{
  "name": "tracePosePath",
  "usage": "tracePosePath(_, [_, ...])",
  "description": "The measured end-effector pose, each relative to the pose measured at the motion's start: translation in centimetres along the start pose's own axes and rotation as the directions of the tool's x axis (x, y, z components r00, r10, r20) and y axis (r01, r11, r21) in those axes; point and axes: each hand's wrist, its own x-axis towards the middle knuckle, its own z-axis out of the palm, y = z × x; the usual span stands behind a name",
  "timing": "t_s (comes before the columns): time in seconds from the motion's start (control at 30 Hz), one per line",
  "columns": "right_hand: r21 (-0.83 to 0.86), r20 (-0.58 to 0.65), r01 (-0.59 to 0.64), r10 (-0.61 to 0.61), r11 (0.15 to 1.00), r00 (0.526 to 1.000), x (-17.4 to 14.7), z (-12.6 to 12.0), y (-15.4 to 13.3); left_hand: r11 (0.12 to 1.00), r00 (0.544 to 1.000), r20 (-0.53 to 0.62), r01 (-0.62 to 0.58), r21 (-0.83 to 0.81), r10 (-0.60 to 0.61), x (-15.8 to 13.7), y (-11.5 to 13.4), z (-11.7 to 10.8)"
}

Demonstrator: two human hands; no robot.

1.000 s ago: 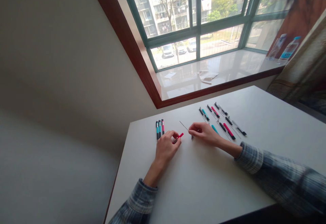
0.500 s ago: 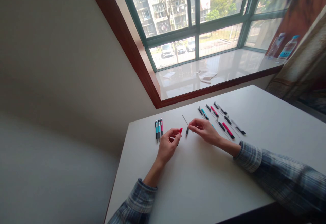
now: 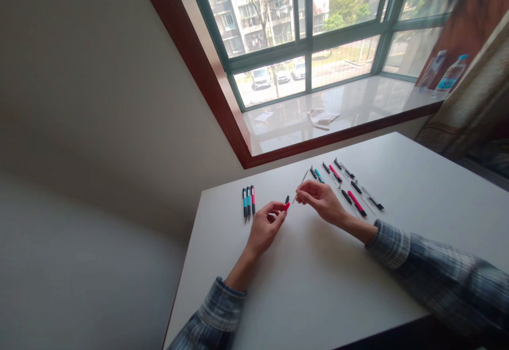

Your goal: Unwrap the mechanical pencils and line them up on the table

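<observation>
A plain pale wall [image 3: 99, 127] fills the left of the frame, dimmer toward the upper left. Across the top centre, daylight enters through a green-framed window [image 3: 308, 53] bordered by reddish-brown trim [image 3: 201, 69], above a glossy sill [image 3: 284, 133]. A beige curtain [image 3: 461, 114] hangs at the right edge, and a white table [image 3: 302, 286] spans the lower centre and lower right.

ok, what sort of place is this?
Probably a room in a home, though a small office isn't ruled out: large green-framed glass window, beige fabric curtain, smooth white table near the window.
</observation>
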Motion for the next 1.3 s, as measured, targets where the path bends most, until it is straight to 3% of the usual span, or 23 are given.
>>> tracePosePath(0.33, [-0.105, 0.028, 0.034, -0.031, 0.994, 0.999, -0.2, 0.1, -0.7, 0.998, 0.999, 0.048, -0.006, -0.064, 0.009, -0.2, 0.4, 0.2])
tracePosePath(0.6, [-0.176, 0.123, 0.048, -0.026, 0.983, 0.992, -0.5, 0.2, -0.8, 0.981, 0.998, 0.060, -0.012, -0.195, 0.024, 0.0, 0.7, 0.4])
tracePosePath(0.9, [-0.165, 0.084, 0.027, -0.014, 0.986, 0.996, -0.4, 0.2, -0.5, 0.946, 0.999, 0.049, 0.014, -0.323, 0.003, 0.0, 1.0, 0.6])
tracePosePath(1.1, [-0.101, 0.067, 0.029, -0.022, 0.994, 0.998, -0.4, 0.3, -1.0, 0.955, 0.998, 0.063, 0.034, -0.295, -0.016, -0.1, 1.1, 0.6])
tracePosePath(1.3, [-0.139, 0.073, 0.038, -0.028, 0.990, 0.997, -0.4, 0.2, -1.3, 0.963, 0.997, 0.077, 0.050, -0.266, -0.030, -0.1, 1.2, 0.5])
